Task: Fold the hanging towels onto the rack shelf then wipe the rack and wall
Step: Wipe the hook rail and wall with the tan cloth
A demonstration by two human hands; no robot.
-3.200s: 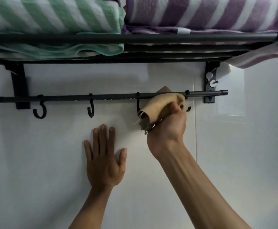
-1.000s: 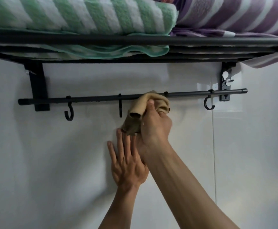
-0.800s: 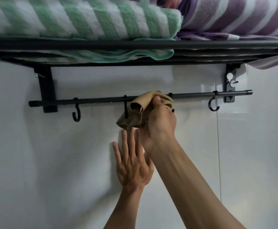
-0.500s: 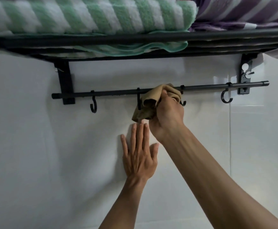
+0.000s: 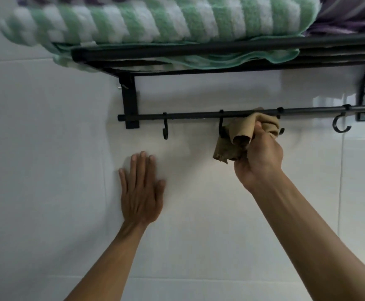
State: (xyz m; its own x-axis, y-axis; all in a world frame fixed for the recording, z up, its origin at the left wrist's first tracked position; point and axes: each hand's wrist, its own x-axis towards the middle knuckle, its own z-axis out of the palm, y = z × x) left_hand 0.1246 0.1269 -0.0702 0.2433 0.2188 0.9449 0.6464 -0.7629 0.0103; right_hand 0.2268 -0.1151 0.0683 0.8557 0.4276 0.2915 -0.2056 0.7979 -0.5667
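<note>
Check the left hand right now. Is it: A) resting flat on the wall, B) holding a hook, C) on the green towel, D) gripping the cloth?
A: the left hand lies flat, fingers straight, on the wall, apart from the cloth.

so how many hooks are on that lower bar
4 show. One hook hangs near the bar's left end, one just left of the cloth, one partly hidden behind the cloth, and one at far right. The frame's right edge may hide more.

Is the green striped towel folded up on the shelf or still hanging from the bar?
Folded on the shelf: the green striped towel lies stacked on the rack shelf; nothing green hangs from the bar.
</note>
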